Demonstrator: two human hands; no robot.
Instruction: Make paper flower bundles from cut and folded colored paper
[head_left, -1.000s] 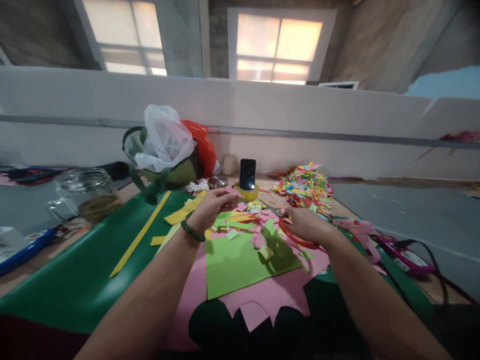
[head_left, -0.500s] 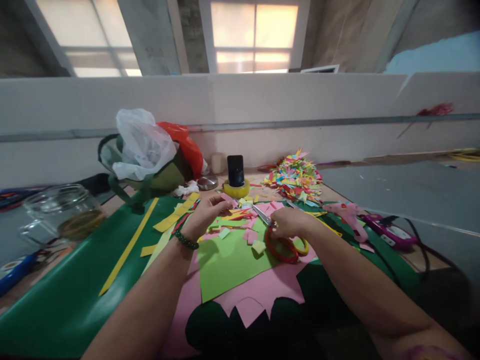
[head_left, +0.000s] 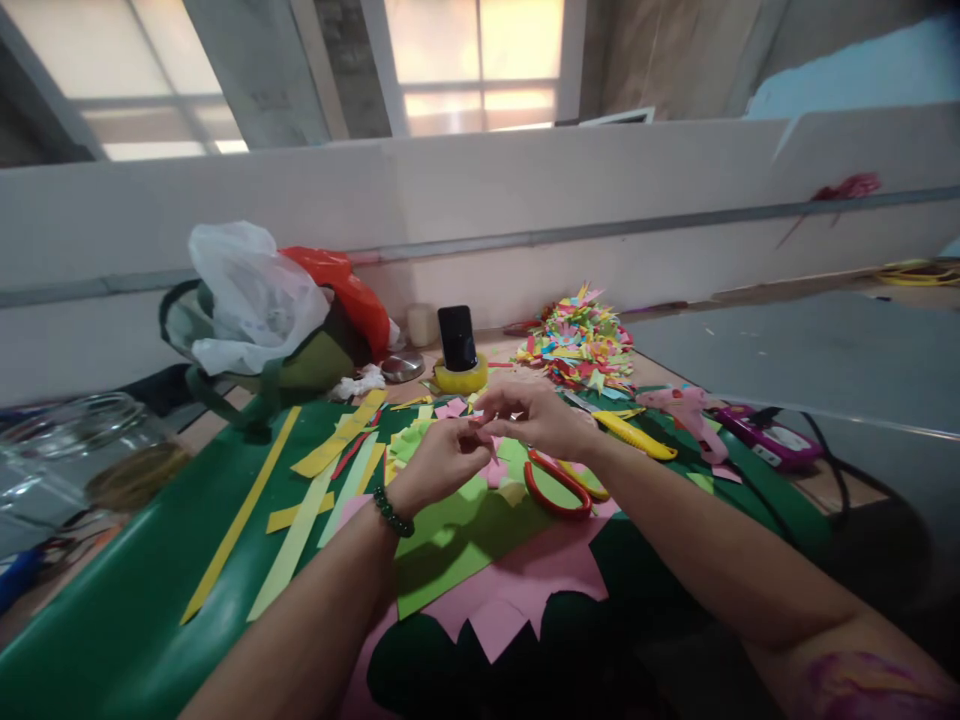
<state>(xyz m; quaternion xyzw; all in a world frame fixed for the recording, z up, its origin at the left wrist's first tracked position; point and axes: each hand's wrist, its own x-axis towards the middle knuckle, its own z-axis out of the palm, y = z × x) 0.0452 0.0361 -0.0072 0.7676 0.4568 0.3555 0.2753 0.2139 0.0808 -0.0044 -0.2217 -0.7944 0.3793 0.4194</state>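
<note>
My left hand [head_left: 442, 462] and my right hand [head_left: 529, 415] meet above the table, fingertips pinched together on a small pink paper piece [head_left: 480, 425]. A bead bracelet sits on my left wrist. Red-handled scissors [head_left: 556, 487] lie on the green paper sheet [head_left: 457, 535] just under my right wrist, released. Small cut paper squares [head_left: 450, 408] in pink, green and yellow lie scattered beyond my hands. A pink sheet [head_left: 525, 580] with a zigzag cut edge lies under the green one.
Yellow and pale green strips [head_left: 300, 500] lie on the dark green mat [head_left: 127, 610]. A phone [head_left: 456, 338] stands on a yellow tape roll. A colourful paper pile [head_left: 581, 345], yellow cutter [head_left: 634, 435], pink glue gun [head_left: 686, 408], glass jar [head_left: 82, 460] and bag [head_left: 255, 300] surround them.
My right hand let go of the scissors, which now lie on the green sheet, and rose to meet my left hand. Both now pinch a small paper piece. The camera shifted right.
</note>
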